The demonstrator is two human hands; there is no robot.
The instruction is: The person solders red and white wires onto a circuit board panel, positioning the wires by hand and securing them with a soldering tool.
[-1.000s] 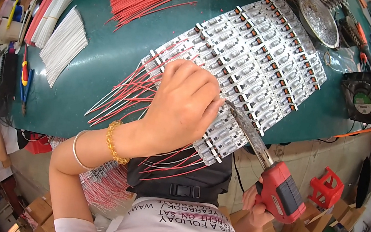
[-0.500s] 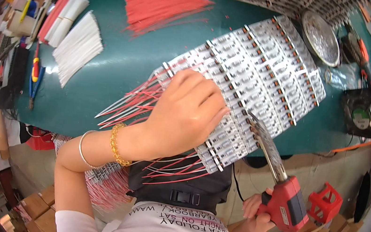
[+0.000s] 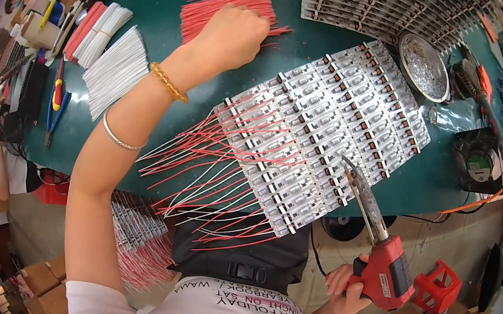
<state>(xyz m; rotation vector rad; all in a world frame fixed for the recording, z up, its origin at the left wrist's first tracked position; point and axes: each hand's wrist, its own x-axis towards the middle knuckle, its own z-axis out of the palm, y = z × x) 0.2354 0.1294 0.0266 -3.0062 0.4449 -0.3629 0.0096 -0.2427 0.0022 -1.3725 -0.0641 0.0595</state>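
Note:
At the far side of the bench, my left hand (image 3: 233, 34) rests on a pile of cut red wires (image 3: 198, 13). Its fingers are curled closed; the fingertips, and anything between them, are hidden. My right hand (image 3: 345, 287) grips a red and black soldering gun (image 3: 388, 276) at the lower right. The gun's metal tip points up over a panel of small circuit boards (image 3: 328, 113), near its lower right part; contact cannot be made out. Red and white wires (image 3: 200, 159) fan out from the panel's left side, some hanging past the bench edge over my lap.
White wires (image 3: 116, 70) lie left of the red pile, beside wrapped bundles (image 3: 101, 34). Nearby are pliers (image 3: 56, 107) with red, yellow and blue handles. A round metal dish (image 3: 425, 67), a fan (image 3: 479, 160) and stacked panels (image 3: 381, 11) stand right and behind.
My left hand has moved from the panel up and away to the red wire pile, uncovering wires across the panel's left part. My right hand keeps the soldering gun nearly in place.

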